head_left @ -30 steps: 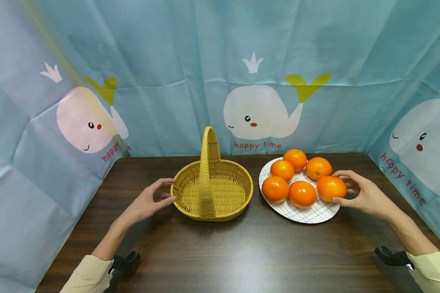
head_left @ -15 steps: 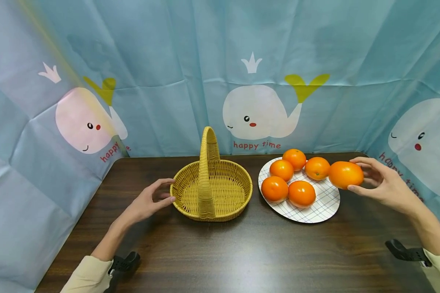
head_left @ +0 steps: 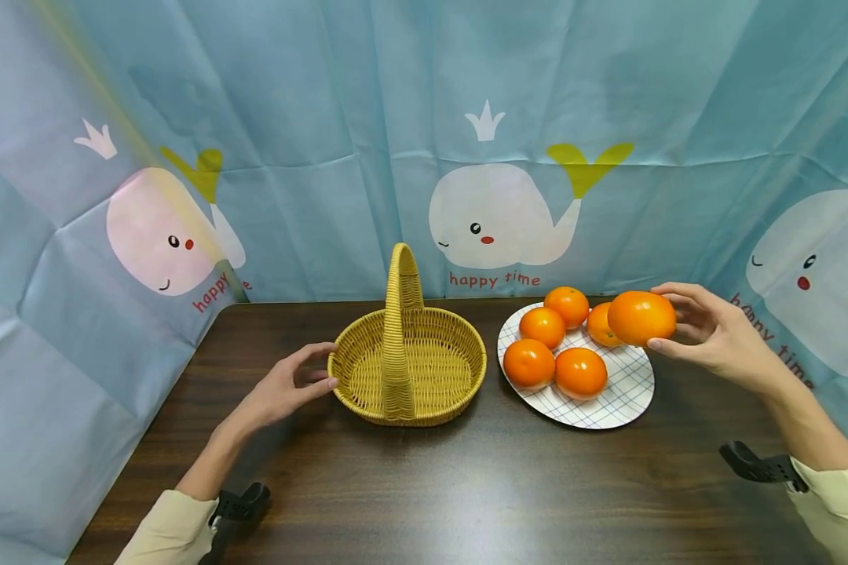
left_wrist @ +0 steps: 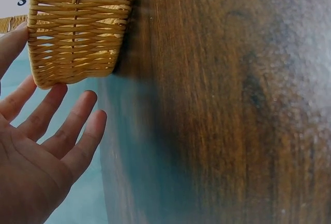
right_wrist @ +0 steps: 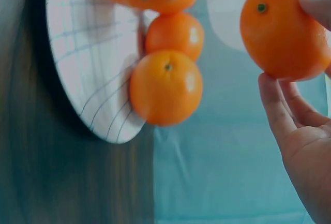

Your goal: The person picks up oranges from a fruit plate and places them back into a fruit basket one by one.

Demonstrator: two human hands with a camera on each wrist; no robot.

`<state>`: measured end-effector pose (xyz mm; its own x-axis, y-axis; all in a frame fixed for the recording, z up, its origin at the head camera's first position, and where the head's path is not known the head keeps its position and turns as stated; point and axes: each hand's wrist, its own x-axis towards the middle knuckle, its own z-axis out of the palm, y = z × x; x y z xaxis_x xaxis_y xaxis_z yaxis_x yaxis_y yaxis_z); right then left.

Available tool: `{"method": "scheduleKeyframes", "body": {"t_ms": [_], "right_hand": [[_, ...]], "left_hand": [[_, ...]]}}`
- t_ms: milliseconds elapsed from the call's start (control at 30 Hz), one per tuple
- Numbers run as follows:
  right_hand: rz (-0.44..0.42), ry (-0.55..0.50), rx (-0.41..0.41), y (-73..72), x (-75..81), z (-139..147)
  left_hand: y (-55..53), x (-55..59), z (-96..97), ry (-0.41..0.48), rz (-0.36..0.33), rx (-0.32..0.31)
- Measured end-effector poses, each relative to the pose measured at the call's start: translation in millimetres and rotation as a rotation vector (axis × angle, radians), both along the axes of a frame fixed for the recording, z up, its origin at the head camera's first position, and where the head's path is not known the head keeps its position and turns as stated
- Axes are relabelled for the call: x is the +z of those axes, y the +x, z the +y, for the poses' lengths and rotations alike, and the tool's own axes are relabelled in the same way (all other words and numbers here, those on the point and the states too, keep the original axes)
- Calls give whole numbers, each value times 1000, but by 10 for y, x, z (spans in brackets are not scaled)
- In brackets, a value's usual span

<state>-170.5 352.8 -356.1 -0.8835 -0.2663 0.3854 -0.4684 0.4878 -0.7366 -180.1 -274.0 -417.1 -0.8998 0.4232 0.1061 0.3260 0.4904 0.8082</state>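
My right hand (head_left: 724, 333) holds an orange (head_left: 641, 318) between thumb and fingers, raised above the right part of the plate (head_left: 623, 396). In the right wrist view, the held orange (right_wrist: 279, 30) shows a green stem spot, with the thumb on one side and fingertips below. Several more oranges (head_left: 581, 373) lie on that white checked plate; the raised one partly hides another behind it. At the left end of a yellow woven basket (head_left: 441, 373), my left hand (head_left: 286, 388) touches the rim with thumb and fingertips. Its fingers (left_wrist: 67, 131) look spread and relaxed in the left wrist view.
The basket's tall handle (head_left: 394, 337) arches over its middle. Everything stands on a dark wooden table (head_left: 424, 486). A light blue curtain (head_left: 311, 212) with whale prints hangs along the back and both sides. Both wrists wear black straps (head_left: 236, 504).
My right hand has lifted the orange off the plate's right side, moved it up and rightward, then back left over the plate. The left hand has stayed at the basket.
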Motion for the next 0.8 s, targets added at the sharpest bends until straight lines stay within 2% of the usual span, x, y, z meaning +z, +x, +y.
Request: {"method": "scheduleKeyframes", "body": {"t_ms": [267, 800], "right_hand": [[10, -65, 99, -103, 122, -276], [-44, -90, 244, -341, 83, -851]], "left_hand": [[21, 29, 8, 13, -1, -10], [27, 63, 11, -19, -28, 6]]}}
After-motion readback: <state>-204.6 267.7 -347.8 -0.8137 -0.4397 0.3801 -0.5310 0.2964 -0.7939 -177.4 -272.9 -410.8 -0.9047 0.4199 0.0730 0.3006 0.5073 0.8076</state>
